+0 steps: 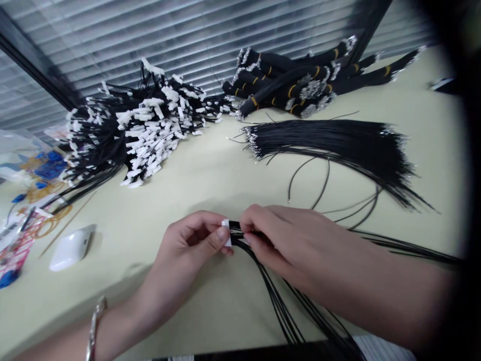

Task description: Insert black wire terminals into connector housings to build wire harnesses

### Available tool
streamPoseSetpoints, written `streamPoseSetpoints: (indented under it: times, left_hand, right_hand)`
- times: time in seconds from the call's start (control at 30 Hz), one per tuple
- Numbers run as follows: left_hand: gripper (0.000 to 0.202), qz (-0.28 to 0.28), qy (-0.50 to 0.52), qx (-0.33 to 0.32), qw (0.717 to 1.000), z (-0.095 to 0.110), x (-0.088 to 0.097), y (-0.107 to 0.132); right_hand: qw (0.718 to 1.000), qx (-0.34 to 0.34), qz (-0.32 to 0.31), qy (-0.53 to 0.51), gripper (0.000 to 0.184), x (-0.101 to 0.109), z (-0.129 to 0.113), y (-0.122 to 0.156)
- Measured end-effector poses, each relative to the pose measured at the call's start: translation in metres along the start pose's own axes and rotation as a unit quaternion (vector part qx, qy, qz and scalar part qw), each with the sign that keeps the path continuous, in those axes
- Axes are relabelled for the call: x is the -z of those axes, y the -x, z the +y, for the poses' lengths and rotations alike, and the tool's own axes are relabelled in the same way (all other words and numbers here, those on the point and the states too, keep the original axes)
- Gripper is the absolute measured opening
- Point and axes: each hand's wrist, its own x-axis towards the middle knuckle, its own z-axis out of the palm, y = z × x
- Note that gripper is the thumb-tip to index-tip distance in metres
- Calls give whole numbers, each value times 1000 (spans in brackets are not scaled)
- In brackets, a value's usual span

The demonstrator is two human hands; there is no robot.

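Between thumb and fingers, my left hand (199, 235) grips a small white plug connector (226, 231) close to the table's front half. Several black wires (274, 291) run out of the connector's right side and droop toward the front edge. My right hand (278, 235) is just right of it, thumb and forefinger pinched on the black wires close to where they enter. The wire ends at the connector are partly covered by my fingers. More loose black wires (406, 245) trail out to the right behind my right wrist.
Behind my hands lies a flat bundle of black wires (323, 140) with metal-tipped ends. Banded wire bundles (293, 80) are stacked by the blinds. At left are a heap of wires with white connectors (154, 135), a white earbud case (71, 248), and rubber bands (48, 220).
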Motion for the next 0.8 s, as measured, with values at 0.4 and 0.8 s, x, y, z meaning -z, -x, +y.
streamPoseSetpoints:
  times: [0.4, 0.8]
  left_hand:
    - [10, -6, -2, 6, 1000, 2, -1, -1]
    - [8, -14, 17, 9, 1000, 3, -1, 1]
  right_hand:
    - [994, 56, 36, 83, 14, 2, 0, -5]
    - [998, -56, 11, -20, 9, 5, -5, -10]
